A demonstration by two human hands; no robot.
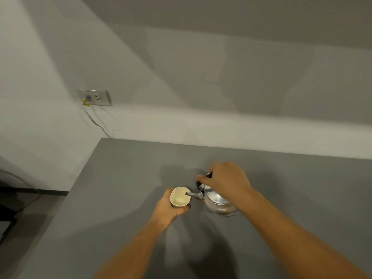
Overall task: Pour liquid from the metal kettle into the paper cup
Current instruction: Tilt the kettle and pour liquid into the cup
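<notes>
At the far left, a wall socket [94,97] sits in the pale wall, with a white cable [96,121] plugged into it and hanging down behind the far left corner of the grey table [124,178].

On the table, left of centre, the left hand [167,208] wraps around the outside of the paper cup [179,197], fingers curled closed against its wall from the near and left side. The cup is tipped so that its open mouth faces up and toward the right, showing a pale, cream-coloured inside.

Just right of the cup, the spout [194,195] of the metal kettle [218,202] reaches over the cup's right rim, its tip inside the mouth. The kettle leans to the left, toward the cup, its rounded silver body low over the table or touching it; which of the two cannot be told.

Above the kettle, the right hand [225,178] is closed around the kettle's dark handle [201,179], thumb on the left side. The forearm runs off toward the near right corner.
</notes>
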